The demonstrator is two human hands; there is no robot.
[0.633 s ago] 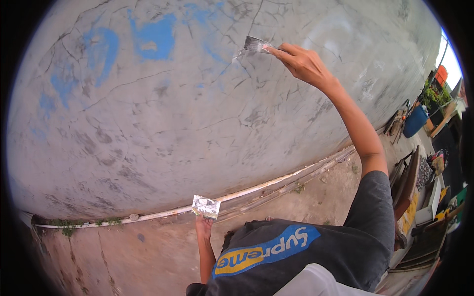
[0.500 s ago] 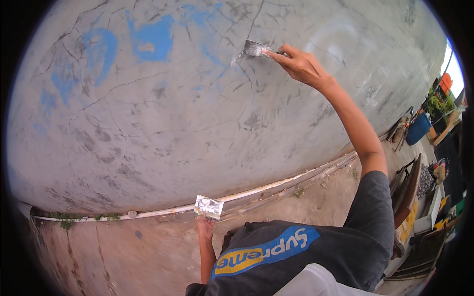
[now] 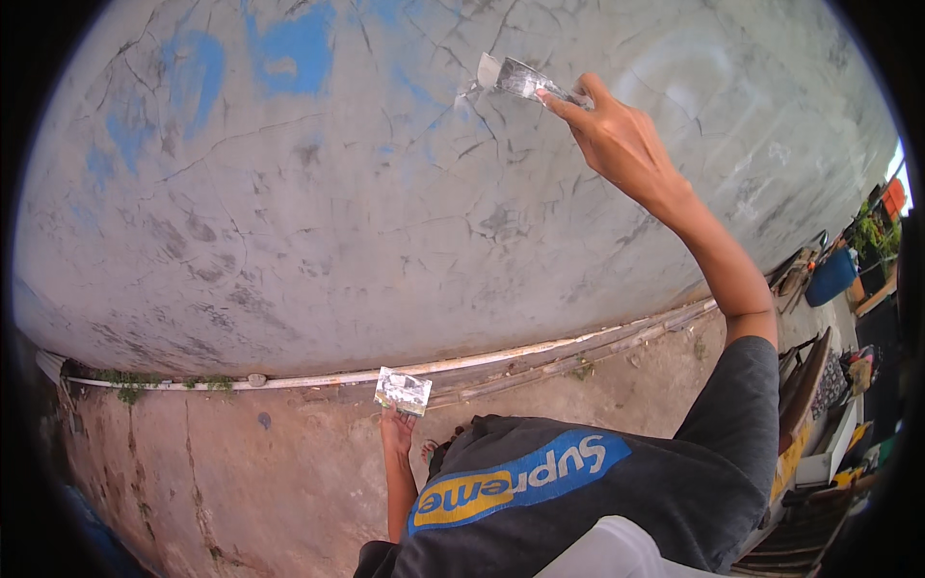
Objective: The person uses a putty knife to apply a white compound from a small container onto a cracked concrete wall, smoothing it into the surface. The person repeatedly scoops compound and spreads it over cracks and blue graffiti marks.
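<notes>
My right hand (image 3: 624, 140) is raised to the cracked grey wall (image 3: 337, 231), fingers closed round the handle of a putty knife (image 3: 525, 80). White paste coats part of its blade. A whitish patch (image 3: 488, 71) shows at the blade's tip; whether it lies on the wall or on the blade, I cannot tell. Beside it, a dark crack has a white smear (image 3: 470, 94). Low down, near the foot of the wall, my left hand (image 3: 398, 430) grips a small flat plate (image 3: 403, 391) smeared with white paste. Part of this hand's fingers is hidden behind the plate.
Blue paint marks (image 3: 289, 48) cover the wall's upper left. A pale pipe (image 3: 501, 354) runs along its foot, above a stained concrete floor (image 3: 289, 462) with small weeds (image 3: 130, 385). At the right stand a blue container (image 3: 832, 277) and piled boards (image 3: 805, 385).
My right hand has tilted the putty knife, and its blade has shifted slightly right and up. A whitish patch now shows at its tip. The plate sits slightly higher in view.
</notes>
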